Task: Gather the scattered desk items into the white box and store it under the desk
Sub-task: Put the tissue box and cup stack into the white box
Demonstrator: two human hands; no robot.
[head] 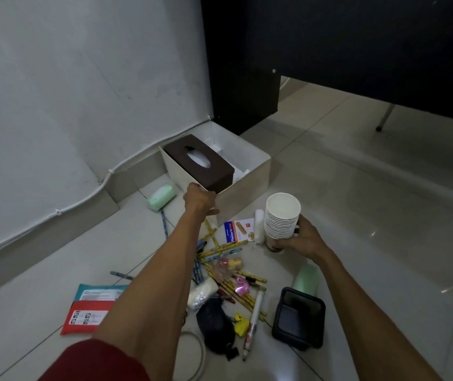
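The white box [250, 171] stands open on the floor beside the wall. A dark brown tissue box [199, 163] lies tilted across its left side, one end raised over the rim. My left hand [199, 200] grips that near end at the box's front corner. My right hand [301, 239] holds a stack of white paper cups [281, 215] just right of the white box. Scattered on the tiles lie several yellow pencils [228, 273], a plaster pack [239, 231], a black pouch [214, 325] and a marker [253, 323].
A black desk panel [330, 50] rises behind the box, with open floor beneath it at the right. A black tray [299, 317], two green rolls [162, 198], red and teal packets [90, 309] and a white cable [198, 353] lie around.
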